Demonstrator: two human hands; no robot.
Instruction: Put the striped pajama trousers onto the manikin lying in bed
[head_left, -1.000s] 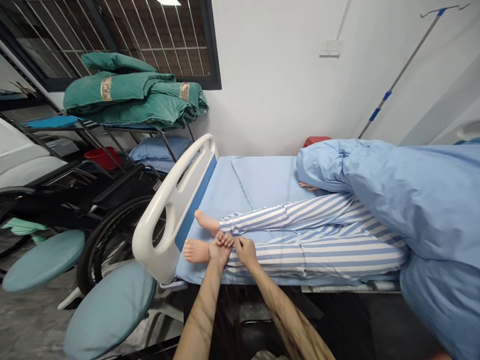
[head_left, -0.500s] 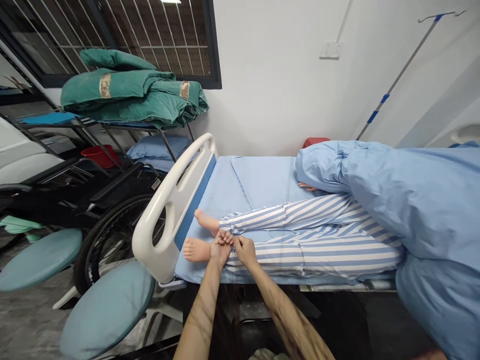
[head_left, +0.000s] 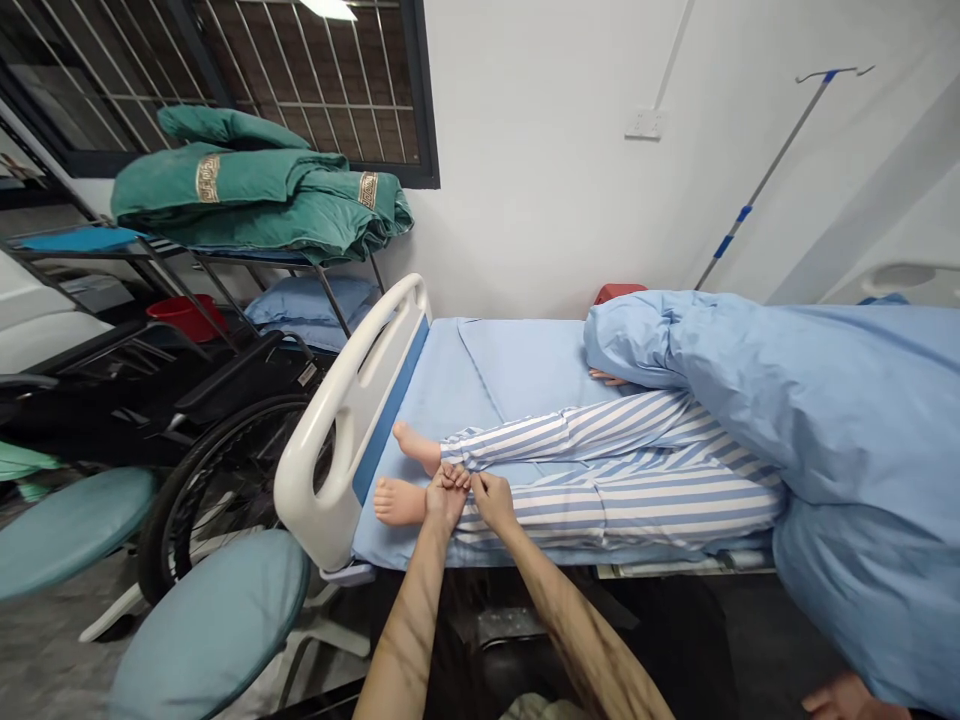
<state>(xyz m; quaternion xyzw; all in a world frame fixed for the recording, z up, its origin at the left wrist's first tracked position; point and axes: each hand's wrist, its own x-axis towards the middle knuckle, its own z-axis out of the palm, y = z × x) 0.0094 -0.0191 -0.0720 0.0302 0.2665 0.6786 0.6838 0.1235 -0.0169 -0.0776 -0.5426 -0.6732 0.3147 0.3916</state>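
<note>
My left hand [head_left: 445, 498] and my right hand [head_left: 492, 502] are both closed, fingers curled and pinching, side by side on the near trouser cuff [head_left: 463, 526] of the striped pyjama trousers [head_left: 622, 500], right at the ankle. I can't tell exactly how much cloth each hand has. My left hand sits over that ankle, just beside the near bare foot [head_left: 399, 501], and the far bare foot [head_left: 417, 447] lies just above it, its own cuff almost at my fingertips [head_left: 453, 478].

Both legs lie on a blue bed sheet [head_left: 517, 370], the feet close to the white footboard [head_left: 349, 425] with its blue inset. Higher up, the body disappears under a crumpled blue blanket [head_left: 847, 420] – a resting hand [head_left: 609, 377] shows at its edge. Another hand [head_left: 844, 698] pokes in at the bottom right corner, and I can't tell whose it is.

Beyond the footboard on the left stand a black wheelchair [head_left: 225, 500] and a round teal stool seat [head_left: 210, 630]. Under the barred window [head_left: 300, 80], a metal rack [head_left: 225, 250] holds folded green quilts [head_left: 255, 185], with a blue pillow [head_left: 307, 310] and a red basin [head_left: 184, 317] below – an IV pole [head_left: 765, 180] leans up on the right
</note>
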